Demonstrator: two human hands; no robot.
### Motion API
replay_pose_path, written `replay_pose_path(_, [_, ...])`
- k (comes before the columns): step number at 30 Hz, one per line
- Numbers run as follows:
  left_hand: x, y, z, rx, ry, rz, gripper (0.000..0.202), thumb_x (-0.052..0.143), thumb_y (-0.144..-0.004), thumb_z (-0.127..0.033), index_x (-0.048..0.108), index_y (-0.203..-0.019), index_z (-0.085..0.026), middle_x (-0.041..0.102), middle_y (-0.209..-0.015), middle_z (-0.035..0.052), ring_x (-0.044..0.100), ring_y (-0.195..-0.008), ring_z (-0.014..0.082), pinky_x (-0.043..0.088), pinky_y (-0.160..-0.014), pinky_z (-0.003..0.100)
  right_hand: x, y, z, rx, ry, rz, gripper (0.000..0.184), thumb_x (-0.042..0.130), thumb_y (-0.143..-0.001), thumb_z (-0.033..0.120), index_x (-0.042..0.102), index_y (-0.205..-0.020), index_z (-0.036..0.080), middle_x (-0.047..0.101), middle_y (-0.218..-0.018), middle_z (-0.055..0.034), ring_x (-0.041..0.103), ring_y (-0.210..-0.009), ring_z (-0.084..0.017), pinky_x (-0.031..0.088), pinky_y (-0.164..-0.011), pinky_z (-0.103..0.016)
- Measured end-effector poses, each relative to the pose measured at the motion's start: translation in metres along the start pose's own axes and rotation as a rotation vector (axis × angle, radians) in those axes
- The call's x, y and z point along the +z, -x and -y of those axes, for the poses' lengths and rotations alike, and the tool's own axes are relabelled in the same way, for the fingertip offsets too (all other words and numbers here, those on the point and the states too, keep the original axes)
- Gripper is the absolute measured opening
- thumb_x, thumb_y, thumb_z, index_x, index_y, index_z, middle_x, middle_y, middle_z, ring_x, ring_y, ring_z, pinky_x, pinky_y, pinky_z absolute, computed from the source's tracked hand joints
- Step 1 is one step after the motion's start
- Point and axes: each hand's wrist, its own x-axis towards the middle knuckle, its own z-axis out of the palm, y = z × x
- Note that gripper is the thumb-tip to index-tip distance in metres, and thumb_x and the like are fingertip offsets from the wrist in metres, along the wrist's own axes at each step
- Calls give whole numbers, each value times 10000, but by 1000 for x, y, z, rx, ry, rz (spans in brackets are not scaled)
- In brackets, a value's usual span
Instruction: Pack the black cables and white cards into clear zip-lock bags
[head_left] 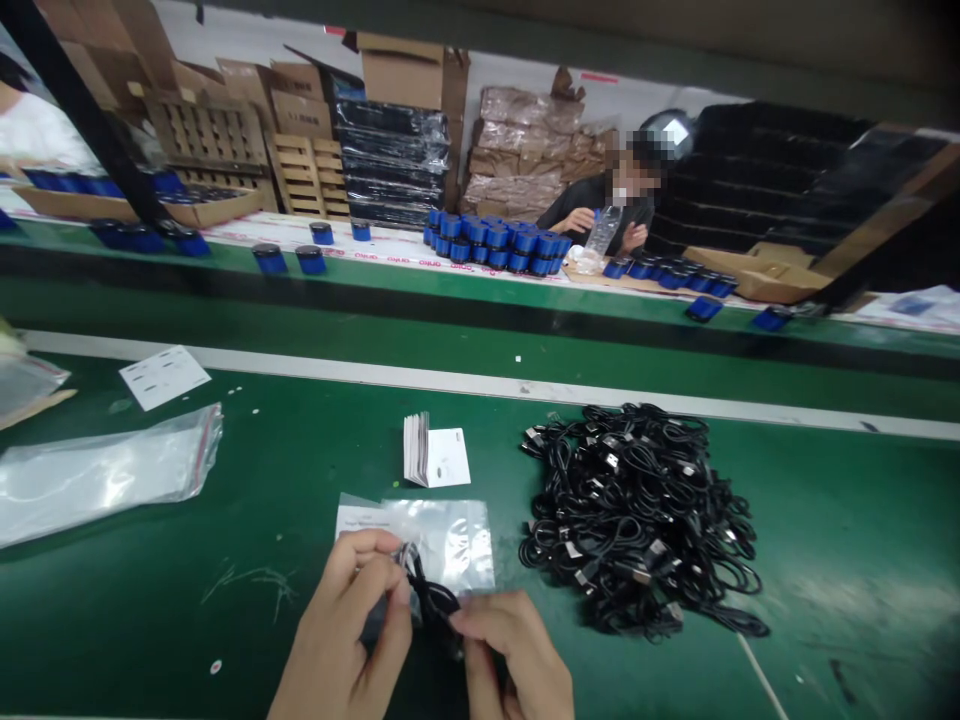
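You've got a small black cable point(431, 592) pinched between your left hand point(341, 625) and right hand point(517, 650), right over a clear plastic bag point(454, 545) with a white label, lying flat on the green belt point(187, 620). Tangled pile of black cables point(637, 520) sits just right, metal connectors showing.

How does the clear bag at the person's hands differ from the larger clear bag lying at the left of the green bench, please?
The clear bag at the hands is smaller than the larger clear bag. The first shows a white printed card at one corner; the larger shows none. The left hand and right hand overlap the first, not the larger. Both are thin clear plastic on the green bench.
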Motion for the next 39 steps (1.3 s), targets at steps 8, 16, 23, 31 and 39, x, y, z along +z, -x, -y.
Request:
replay_pose_path(8, [0,1,1,21,-14,-27,172,381,-911,-174,499,-802,-234,430,-1070,31,579,-995,147,481,-779,228,-4,-10,3,270,-281,187,257,532,-823,193,569,-1068,262,568,-938,-40,610,-717,-138,501,-591,-208])
replay_pose_path(16, [6,3,10,1,-8,-16,160,392,-922,-204,521,-837,-246,453,-1077,36,586,-1015,154,507,-794,253,-3,-19,6,701,-322,375,179,686,-761,320,662,-885,194,678,-771,-32,617,-707,-166,487,-675,-260])
replay_pose_path(23, [3,0,16,-38,5,7,185,393,-925,-258,539,-811,-242,482,-1069,46,592,-1023,170,517,-725,240,-7,-25,-3,1018,-900,332,444,703,-753,494,553,-1047,197,626,-715,19,617,-482,-99,416,-367,-148])
replay_pose_path(31, [2,0,8,-99,78,-5,206,401,-917,-302,551,-788,-242,497,-1076,39,590,-1002,175,493,-743,248,-19,-29,-1,1209,-1220,464,338,794,-705,359,675,-910,118,683,-650,-29,681,-555,-118,552,-576,-226])
replay_pose_path(39, [5,4,3,-56,74,-23,160,406,-897,-223,532,-799,-232,503,-1083,62,596,-990,187,495,-775,274,-7,-32,2,1041,-818,400,346,752,-701,453,700,-721,111,504,-479,46,398,-359,-24,346,-343,-121])
